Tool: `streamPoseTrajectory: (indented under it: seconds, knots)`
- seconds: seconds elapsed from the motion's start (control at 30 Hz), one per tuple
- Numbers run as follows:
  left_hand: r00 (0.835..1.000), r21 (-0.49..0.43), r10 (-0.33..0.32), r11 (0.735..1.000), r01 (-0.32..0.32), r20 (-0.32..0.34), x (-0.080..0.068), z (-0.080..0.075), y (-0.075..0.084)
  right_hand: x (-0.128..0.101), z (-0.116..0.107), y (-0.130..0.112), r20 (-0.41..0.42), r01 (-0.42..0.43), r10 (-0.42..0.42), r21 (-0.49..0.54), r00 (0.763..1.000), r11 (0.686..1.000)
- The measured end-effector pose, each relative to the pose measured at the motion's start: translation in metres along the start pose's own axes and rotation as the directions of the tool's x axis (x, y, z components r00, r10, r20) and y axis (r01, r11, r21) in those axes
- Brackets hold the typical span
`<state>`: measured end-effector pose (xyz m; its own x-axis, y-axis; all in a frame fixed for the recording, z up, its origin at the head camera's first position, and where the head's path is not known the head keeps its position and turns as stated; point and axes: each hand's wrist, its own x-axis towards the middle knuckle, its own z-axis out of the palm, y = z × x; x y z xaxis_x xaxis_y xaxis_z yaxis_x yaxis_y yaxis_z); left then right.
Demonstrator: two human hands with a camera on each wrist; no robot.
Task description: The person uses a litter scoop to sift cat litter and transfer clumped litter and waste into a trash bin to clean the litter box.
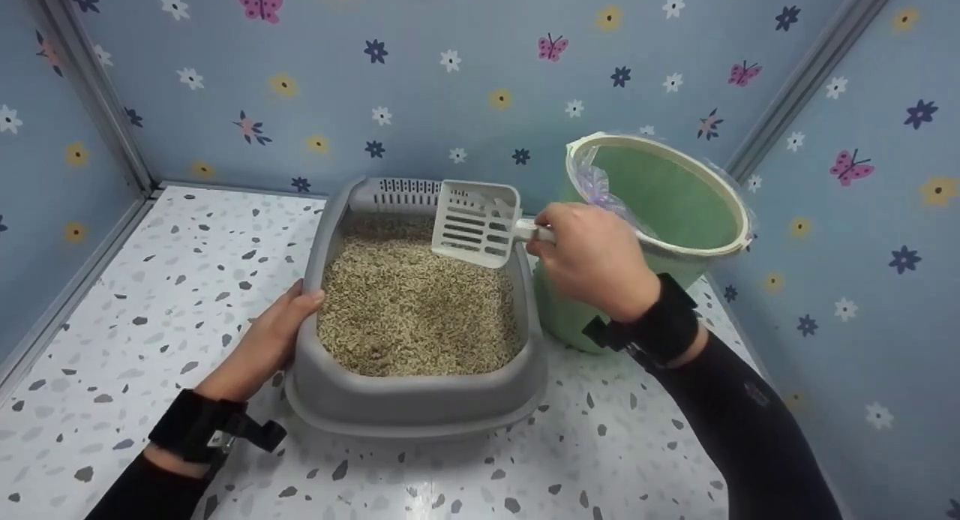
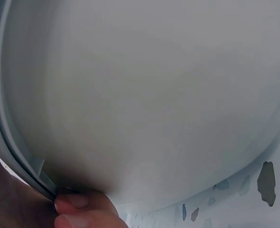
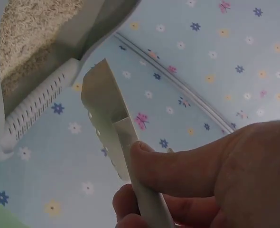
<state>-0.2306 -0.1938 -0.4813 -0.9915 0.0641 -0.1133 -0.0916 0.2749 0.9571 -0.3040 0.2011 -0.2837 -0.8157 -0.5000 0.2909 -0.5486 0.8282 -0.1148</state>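
Two hands work over one grey litter tray [image 1: 409, 400] on the speckled floor [image 1: 150, 295]. Left hand [image 1: 262, 344] grips its left rim, thumb over the edge. Right hand [image 1: 589, 261], fingers curled, pinches the handle of one white slotted scoop [image 1: 474, 223], raised over the tray's far right corner beside one green lined bin [image 1: 667, 205].

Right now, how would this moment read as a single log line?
left hand: holds litter box rim | right hand: grips white scoop above litter | green bin: beside box, bag-lined

A green bin [image 1: 675, 205] lined with a clear bag [image 1: 600, 186] is seen at centre right of the head view. A speckled white floor [image 1: 150, 317] fills the lower frame. Blue walls [image 1: 450, 92] printed with flowers and butterflies are seen across the top.
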Motion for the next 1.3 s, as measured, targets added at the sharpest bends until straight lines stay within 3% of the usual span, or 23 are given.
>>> streamPoseTrajectory:
  seconds: [0.17,0.4,0.7,1.0,1.3]
  knots:
    - [1.0,0.005,0.009,1.0,-0.009,-0.01,0.001,0.0,-0.001,0.02,0.022,-0.012,0.163,-0.016,0.018,-0.01,0.987,1.0]
    - [1.0,0.001,0.014,1.0,-0.014,-0.004,0.001,0.0,0.0,0.044,0.041,-0.018,0.329,-0.044,0.027,0.045,0.944,0.998]
    - [1.0,-0.046,0.011,0.999,-0.011,-0.001,0.002,0.001,0.0,0.061,0.064,-0.014,0.46,0.008,-0.07,0.134,0.885,0.991]
    - [1.0,-0.041,0.028,0.999,-0.028,-0.008,0.001,0.001,0.002,0.075,0.083,-0.012,0.537,-0.002,-0.067,0.126,0.841,0.992]
    - [1.0,-0.014,0.021,1.0,-0.021,-0.004,0.002,0.001,0.0,0.084,0.091,-0.015,0.609,0.054,-0.119,0.125,0.784,0.991]
